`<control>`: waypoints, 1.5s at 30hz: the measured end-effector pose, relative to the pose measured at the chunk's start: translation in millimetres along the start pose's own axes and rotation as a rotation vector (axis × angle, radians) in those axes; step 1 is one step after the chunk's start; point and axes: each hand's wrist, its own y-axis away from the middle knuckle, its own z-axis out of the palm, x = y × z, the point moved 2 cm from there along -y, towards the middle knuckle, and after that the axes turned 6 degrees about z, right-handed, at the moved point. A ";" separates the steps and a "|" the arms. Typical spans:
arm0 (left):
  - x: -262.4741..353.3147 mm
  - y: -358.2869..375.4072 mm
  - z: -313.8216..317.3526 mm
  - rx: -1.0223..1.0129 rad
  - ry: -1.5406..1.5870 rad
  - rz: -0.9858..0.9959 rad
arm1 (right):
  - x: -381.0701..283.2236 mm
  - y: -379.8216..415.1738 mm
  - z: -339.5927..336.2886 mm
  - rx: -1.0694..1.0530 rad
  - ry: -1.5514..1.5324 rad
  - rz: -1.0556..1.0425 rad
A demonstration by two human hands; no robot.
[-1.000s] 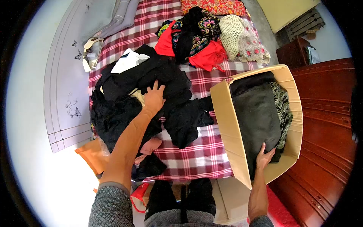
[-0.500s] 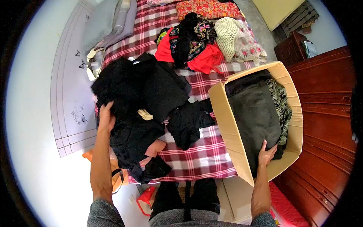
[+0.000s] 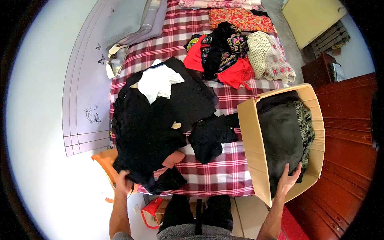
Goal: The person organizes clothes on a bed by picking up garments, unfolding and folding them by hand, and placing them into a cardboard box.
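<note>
My left hand (image 3: 124, 182) is closed on the near left end of a black garment (image 3: 150, 130), part of a loose heap of dark clothes on the bed. A white garment (image 3: 158, 82) lies uncovered at the far side of this heap. Pink cloth (image 3: 173, 159) peeks out on its near right. My right hand (image 3: 289, 181) reaches into the cardboard box (image 3: 254, 150), fingers apart, resting on a folded dark grey garment (image 3: 281, 136). Beside that one in the box is a patterned black-and-cream garment (image 3: 306, 128).
The box stands at the right on the plaid bedcover (image 3: 222, 176). Red and embroidered cloths (image 3: 218, 56) and a cream crocheted piece (image 3: 260, 50) lie farther back. An orange bag (image 3: 106, 166) sits left of the bed; a dark red wooden cabinet (image 3: 346, 160) is at the right.
My left hand has drawn the black garment toward me, uncovering the white garment. My right hand stays in the box, its fingers now more spread. The view has shifted slightly.
</note>
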 end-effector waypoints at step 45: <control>-41.3 9.5 64.0 -0.246 -0.971 0.555 | -244.7 172.9 388.2 -0.696 -0.215 0.346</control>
